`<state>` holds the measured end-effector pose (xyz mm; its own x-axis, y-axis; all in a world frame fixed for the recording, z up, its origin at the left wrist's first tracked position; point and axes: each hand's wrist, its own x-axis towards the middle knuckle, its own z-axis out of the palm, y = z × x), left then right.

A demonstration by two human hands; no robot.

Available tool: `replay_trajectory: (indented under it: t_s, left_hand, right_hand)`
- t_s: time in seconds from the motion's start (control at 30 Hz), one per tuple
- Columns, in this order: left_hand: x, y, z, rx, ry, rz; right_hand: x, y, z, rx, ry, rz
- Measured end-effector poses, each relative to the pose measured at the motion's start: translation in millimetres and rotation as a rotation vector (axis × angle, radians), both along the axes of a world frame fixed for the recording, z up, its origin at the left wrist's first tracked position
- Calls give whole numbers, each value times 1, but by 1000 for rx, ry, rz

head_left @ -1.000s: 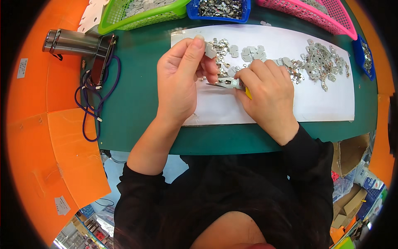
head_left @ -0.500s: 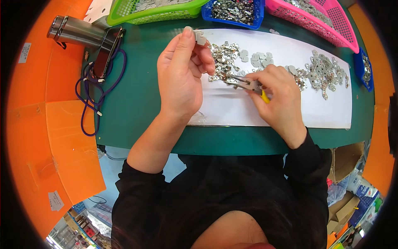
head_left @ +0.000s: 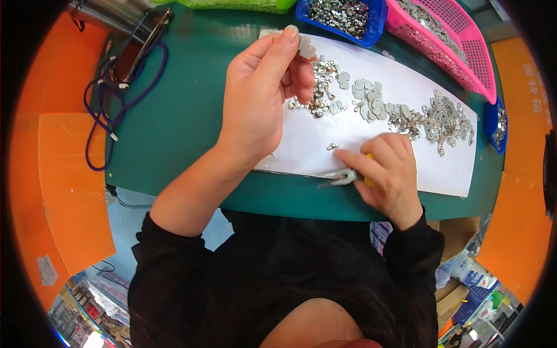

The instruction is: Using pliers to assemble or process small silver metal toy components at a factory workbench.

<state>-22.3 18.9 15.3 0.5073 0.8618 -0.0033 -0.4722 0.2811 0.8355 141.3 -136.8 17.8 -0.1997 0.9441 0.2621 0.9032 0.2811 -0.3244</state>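
My left hand (head_left: 255, 101) is raised above the left end of a white sheet (head_left: 301, 136), its thumb and fingers pinching small flat grey metal plates (head_left: 307, 49). My right hand (head_left: 387, 174) is closed around pliers (head_left: 346, 177) with yellow handles. Their jaws, blurred, point left over the sheet's near edge. A small shiny metal piece (head_left: 332, 147) lies on the sheet by my right index fingertip. Beyond my left fingers is a scattered pile of small shiny metal fittings (head_left: 326, 71). Loose grey plates (head_left: 368, 95) are spread farther right.
Another pile of metal parts (head_left: 445, 119) covers the sheet's right side. Along the back stand a green basket (head_left: 243, 4), a blue bin (head_left: 371, 40) and a pink basket (head_left: 435, 65); a smaller blue bin (head_left: 491, 124) is at right. A purple cord (head_left: 164, 61) lies left.
My right hand has drawn the pliers from the fittings pile to the sheet's near edge. A small metal piece now lies apart near its index finger. My left hand still pinches the plates.
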Motion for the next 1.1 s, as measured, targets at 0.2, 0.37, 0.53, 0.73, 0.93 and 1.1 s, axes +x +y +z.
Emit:
replay_trajectory:
  t_s: [0.2,0.37,0.53,0.73,0.93,1.1]
  left_hand:
    - [1,-2,-3,-1,45,-19]
    - [4,-5,-5,-17,82,-81]
    - [7,-12,-6,-248,55,-256]
    - [8,-32,-4,-478,-20,-613]
    - [5,-46,-8,-536,-135,-817]
    - [6,-49,-10,-554,-154,-877]
  right_hand:
    - [-9,-22,-2,68,18,-166]
    - [-17,-26,-15,144,-30,-105]
    - [-15,-40,-19,224,-107,-41]
    - [-18,-26,-9,491,608,-400]
    - [-22,5,-1,609,394,-293]
    - [-22,4,-9,677,401,-282]
